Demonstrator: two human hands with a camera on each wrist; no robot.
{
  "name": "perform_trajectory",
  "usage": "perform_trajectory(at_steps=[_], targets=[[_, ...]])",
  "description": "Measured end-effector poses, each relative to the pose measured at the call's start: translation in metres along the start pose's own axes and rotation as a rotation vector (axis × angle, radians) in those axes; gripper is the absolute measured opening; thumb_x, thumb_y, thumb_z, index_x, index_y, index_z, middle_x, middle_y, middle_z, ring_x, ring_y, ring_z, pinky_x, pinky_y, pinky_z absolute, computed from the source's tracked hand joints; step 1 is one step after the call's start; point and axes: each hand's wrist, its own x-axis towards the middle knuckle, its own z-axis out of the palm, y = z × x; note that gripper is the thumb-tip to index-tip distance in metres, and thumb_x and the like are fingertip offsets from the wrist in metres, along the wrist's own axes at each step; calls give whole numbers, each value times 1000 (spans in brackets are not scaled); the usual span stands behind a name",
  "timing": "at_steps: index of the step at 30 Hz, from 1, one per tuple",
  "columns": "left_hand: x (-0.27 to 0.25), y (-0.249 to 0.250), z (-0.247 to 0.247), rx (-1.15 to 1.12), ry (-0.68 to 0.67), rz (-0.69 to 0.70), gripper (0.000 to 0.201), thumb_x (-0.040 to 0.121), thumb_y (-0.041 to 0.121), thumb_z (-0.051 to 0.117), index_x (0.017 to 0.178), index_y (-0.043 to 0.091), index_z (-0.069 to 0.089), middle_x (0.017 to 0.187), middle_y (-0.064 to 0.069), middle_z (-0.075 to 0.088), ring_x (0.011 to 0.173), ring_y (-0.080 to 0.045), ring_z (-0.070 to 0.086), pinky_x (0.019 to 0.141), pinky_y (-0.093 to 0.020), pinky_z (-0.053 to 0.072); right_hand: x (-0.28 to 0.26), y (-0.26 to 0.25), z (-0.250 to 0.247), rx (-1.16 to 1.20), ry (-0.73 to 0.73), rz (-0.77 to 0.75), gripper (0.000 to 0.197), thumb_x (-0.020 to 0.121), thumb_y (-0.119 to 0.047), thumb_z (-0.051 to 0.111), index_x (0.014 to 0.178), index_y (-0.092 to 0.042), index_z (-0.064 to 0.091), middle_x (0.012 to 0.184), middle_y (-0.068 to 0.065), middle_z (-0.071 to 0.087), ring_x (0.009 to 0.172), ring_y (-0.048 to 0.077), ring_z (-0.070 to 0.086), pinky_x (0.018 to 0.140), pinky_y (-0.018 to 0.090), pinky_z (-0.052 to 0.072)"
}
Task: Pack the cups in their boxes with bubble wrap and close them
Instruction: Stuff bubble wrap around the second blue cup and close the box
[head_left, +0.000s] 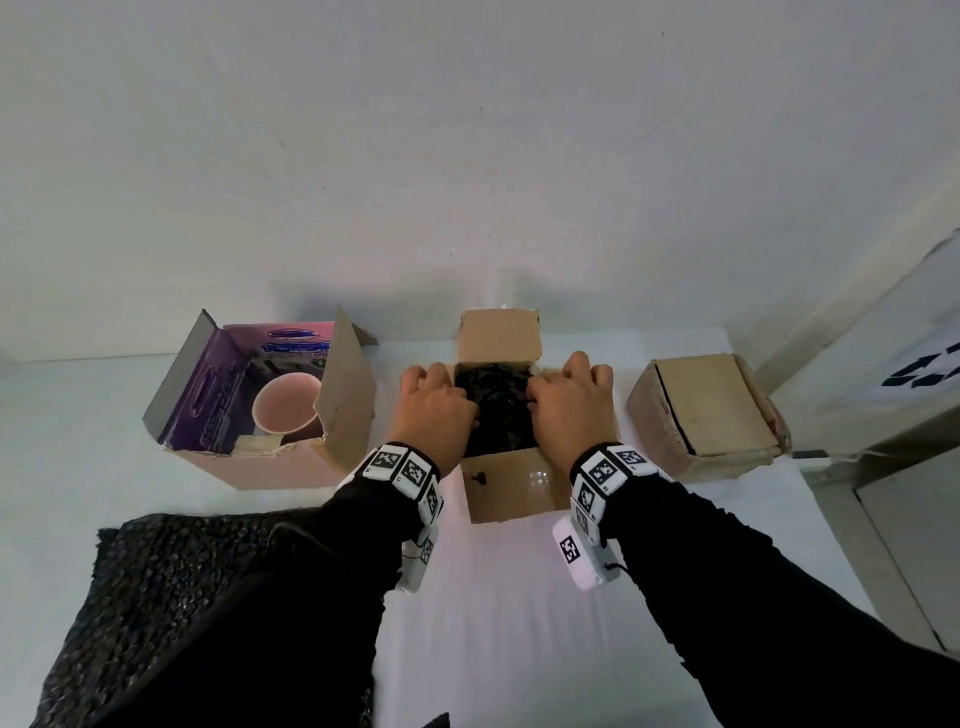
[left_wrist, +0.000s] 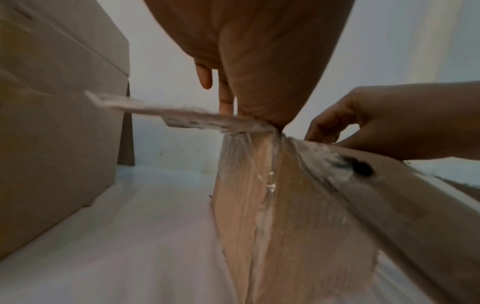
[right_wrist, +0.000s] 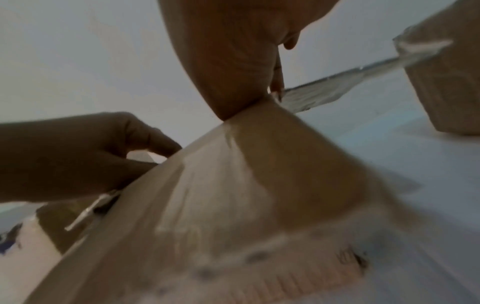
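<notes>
- A nubbly black bubble wrap sheet (head_left: 171, 587) is laid nearest, at the left on the white table (head_left: 498, 623).
- The open middle box (head_left: 511, 486) of plain cardboard is filled with black wrap (head_left: 498, 410), onto which the left hand (head_left: 434, 405) and right hand (head_left: 566, 405) are pressed with fingers curled; whether anything is pinched cannot be told.
- A pink cup (head_left: 287, 402) is seen inside the open purple-lined box (head_left: 260, 400) at the left.
- A closed box (head_left: 709, 410) is set apart at the right, bare table being left between.

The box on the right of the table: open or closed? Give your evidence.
Closed. The right box has its flaps folded flat over the top, hiding its contents, unlike the middle box, whose flaps are open.
</notes>
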Motion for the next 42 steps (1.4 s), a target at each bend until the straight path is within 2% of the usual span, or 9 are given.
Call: perform_trajectory(at_steps=[5, 11, 18, 23, 30, 33, 38, 40, 42], targets=[[11, 3, 0, -27, 43, 10, 21, 82, 24, 54, 101, 27, 63, 111, 3, 56, 108, -24, 42, 95, -40, 29, 5, -3, 3, -11, -4, -50, 25, 73, -10, 54, 95, -22, 55, 96, -2, 63, 100, 26, 43, 78, 40, 26], [22, 1, 4, -38, -79, -2, 70, 80, 30, 58, 144, 23, 30, 121, 5, 58, 126, -25, 34, 108, -54, 12, 16, -5, 3, -55, -101, -108, 25, 79, -15, 45, 102, -22, 52, 97, -1, 65, 109, 27, 37, 76, 39, 19], [33, 1, 6, -1, -166, 10, 35, 75, 38, 52, 107, 29, 58, 108, 6, 57, 124, -26, 28, 104, -58, 7, 24, -9, 5, -70, -156, -122, 32, 86, -18, 40, 110, -26, 60, 112, -1, 60, 120, 31, 28, 84, 43, 16], [32, -1, 7, -3, -146, -18, 36, 73, 37, 52, 107, 29, 56, 104, 8, 59, 122, -26, 31, 103, -59, 5, 19, -9, 8, -77, -158, -120, 33, 85, -20, 42, 112, -29, 60, 119, 2, 54, 119, 31, 29, 89, 44, 16], [28, -3, 7, -59, -162, -53, 34, 83, 18, 49, 116, 26, 53, 126, 7, 51, 135, -31, 18, 108, -64, -4, 17, -12, 0, -83, -169, -104, 17, 80, -19, 45, 93, -19, 56, 93, 2, 67, 124, 32, 28, 104, 52, 4], [23, -6, 2, -79, -32, -27, 30, 85, 17, 51, 109, 32, 62, 124, 13, 53, 132, -29, 24, 107, -53, 7, 6, -12, -2, -75, -188, -96, 11, 80, -21, 48, 86, -19, 57, 83, 3, 68, 127, 33, 26, 104, 53, 4], [-4, -11, 15, -136, 319, -16, 6, 82, 30, 67, 84, 24, 66, 86, 6, 63, 92, -26, 50, 79, -37, 32, -16, -10, -4, -4, -26, -72, 15, 62, -18, 59, 77, -20, 55, 80, 0, 65, 107, 29, 44, 83, 42, 21], [-20, -11, 24, -193, 383, -11, 22, 90, 39, 56, 82, 22, 67, 83, 4, 63, 87, -27, 53, 75, -38, 35, -17, -10, -2, 52, 114, -131, 22, 63, -18, 60, 84, -21, 62, 88, -3, 66, 102, 26, 49, 81, 41, 23], [-40, -9, 31, -241, 428, 19, 32, 94, 45, 49, 84, 21, 68, 85, 3, 64, 87, -27, 53, 74, -39, 38, -11, -11, -1, 139, 85, -278, 32, 72, -16, 57, 103, -22, 64, 106, -4, 66, 109, 24, 49, 88, 41, 27]])
